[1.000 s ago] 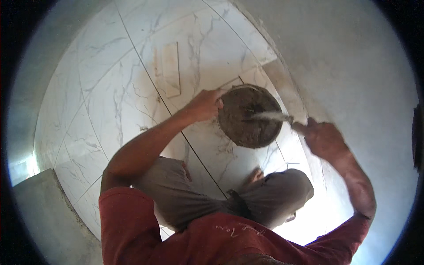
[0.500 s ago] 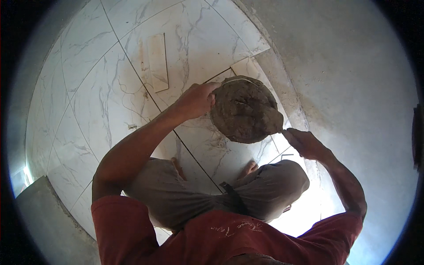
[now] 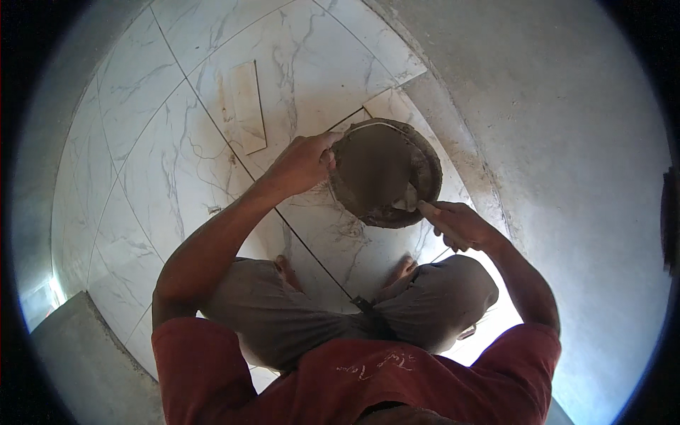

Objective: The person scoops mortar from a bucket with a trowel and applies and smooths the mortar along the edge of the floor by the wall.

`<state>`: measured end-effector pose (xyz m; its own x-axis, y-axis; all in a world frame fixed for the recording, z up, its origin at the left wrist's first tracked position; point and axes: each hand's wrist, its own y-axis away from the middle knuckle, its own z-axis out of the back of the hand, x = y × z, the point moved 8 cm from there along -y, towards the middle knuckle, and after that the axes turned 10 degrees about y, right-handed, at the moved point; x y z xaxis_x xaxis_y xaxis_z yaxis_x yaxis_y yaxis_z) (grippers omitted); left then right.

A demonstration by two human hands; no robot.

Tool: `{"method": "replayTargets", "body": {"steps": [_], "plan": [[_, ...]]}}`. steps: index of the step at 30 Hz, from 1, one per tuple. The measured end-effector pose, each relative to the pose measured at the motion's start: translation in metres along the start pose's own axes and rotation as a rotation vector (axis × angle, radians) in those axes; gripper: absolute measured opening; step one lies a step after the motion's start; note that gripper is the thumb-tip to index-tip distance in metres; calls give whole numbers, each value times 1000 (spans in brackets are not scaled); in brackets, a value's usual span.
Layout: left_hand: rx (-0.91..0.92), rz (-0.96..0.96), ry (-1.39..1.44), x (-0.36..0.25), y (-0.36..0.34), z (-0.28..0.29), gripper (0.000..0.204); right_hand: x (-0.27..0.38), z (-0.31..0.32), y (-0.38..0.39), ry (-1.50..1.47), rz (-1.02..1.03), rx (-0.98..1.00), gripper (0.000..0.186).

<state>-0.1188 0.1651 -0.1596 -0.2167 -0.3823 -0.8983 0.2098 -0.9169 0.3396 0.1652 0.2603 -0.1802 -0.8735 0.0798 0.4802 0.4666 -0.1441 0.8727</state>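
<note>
A round bucket (image 3: 433,161) caked with grey-brown mortar stands on the tiles in front of my feet. A thin pale handle curves along its far rim. My left hand (image 3: 306,161) is closed on the bucket's left rim. My right hand (image 3: 464,225), at the near right edge, is closed round the handle of a trowel (image 3: 406,199). The trowel's blade is inside the bucket, against the wet mortar (image 3: 375,159), which looks smooth and blurred here. Part of the blade is hidden by the mortar.
White marbled tiles (image 3: 142,163) cover the floor under me. A narrow cut tile strip (image 3: 246,106) lies beyond my left hand, with a loose thin string (image 3: 202,159) near it. On the right runs a bare grey cement surface (image 3: 559,142). My bare feet (image 3: 287,273) are close to the bucket.
My right hand has moved left, bringing the trowel from the bucket's right edge further into it. The mortar's lumpy surface now appears as a smooth blurred patch. My left hand stays on the rim.
</note>
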Motion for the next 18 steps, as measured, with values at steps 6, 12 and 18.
{"method": "replayTargets", "body": {"steps": [6,12,18], "plan": [[61,27,-53,5,-2,3,46,-8,-9,-5,97,-11,-91,63],[91,77,-57,8,-7,-1,45,-29,6,17,208,43,-103,63],[72,80,-4,12,-9,1,47,-41,29,45,223,44,-124,56]]}}
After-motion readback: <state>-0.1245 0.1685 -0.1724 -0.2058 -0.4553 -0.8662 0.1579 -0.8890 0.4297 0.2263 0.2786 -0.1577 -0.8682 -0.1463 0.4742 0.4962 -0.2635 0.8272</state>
